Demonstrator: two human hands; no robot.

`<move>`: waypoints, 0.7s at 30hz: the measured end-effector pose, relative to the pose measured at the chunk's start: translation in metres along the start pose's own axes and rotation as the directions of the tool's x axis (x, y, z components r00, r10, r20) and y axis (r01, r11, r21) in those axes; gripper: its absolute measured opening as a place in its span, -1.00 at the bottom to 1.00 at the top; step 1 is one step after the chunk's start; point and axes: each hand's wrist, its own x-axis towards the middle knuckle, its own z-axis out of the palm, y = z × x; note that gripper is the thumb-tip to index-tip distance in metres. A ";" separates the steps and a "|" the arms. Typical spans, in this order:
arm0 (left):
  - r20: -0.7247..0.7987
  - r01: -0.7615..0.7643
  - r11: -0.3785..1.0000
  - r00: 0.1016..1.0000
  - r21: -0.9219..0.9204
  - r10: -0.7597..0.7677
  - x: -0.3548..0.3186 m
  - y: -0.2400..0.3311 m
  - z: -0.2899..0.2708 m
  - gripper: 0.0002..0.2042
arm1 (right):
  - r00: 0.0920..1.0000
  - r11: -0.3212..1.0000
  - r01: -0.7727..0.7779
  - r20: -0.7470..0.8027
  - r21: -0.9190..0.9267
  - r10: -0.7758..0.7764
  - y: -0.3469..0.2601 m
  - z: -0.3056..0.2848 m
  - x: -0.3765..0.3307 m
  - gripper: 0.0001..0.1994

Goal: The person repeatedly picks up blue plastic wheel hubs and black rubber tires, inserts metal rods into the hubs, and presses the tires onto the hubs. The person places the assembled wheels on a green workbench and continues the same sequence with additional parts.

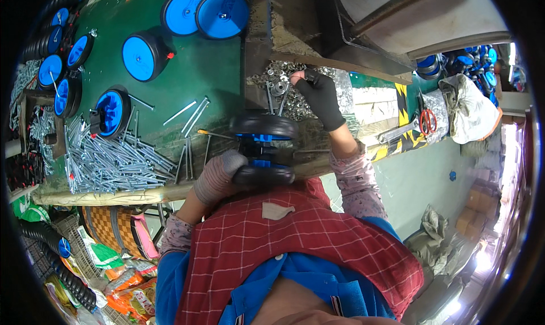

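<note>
Left hand [225,169], in grey, is closed on the left end of the near wheel [264,175], most of its fingers hidden. That wheel and the far wheel [264,127] stand parallel at the near edge of the surface [218,69], a blue and black frame [262,138] between them; whether they rest on it cannot be told. 2 bolts [270,99] jut beyond the far wheel. Joining looks well along, with wheels, frame and bolts together; securing the bolts seems left, as no nut can be made out on either tip.

Toward the near left corner lies a bolt heap [116,160], apparently for other sets. Farther in, the right hand [321,98], gloved in black, has thumb and forefinger close together at the nuts [275,75]; whether it pinches 1 cannot be told. Toward the far edge lie 3 spare wheels [227,21], 2 overlapping, seemingly awaiting work.
</note>
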 end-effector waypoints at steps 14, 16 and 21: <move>0.124 0.368 0.909 0.929 -0.196 -0.349 0.012 0.027 -0.013 -0.46 | 0.992 0.962 -0.008 0.125 0.274 -0.027 -0.022 -0.007 -0.041 -0.71; 0.049 0.494 0.832 0.865 -0.253 -0.499 0.026 0.036 -0.017 -0.39 | 0.951 0.990 0.017 0.304 0.143 -0.060 0.002 -0.016 -0.053 -0.61; -0.142 0.214 0.857 0.939 -0.469 -0.313 0.119 0.032 -0.032 -0.50 | 0.950 0.954 0.299 -0.104 0.028 -0.295 0.035 0.009 -0.045 -0.66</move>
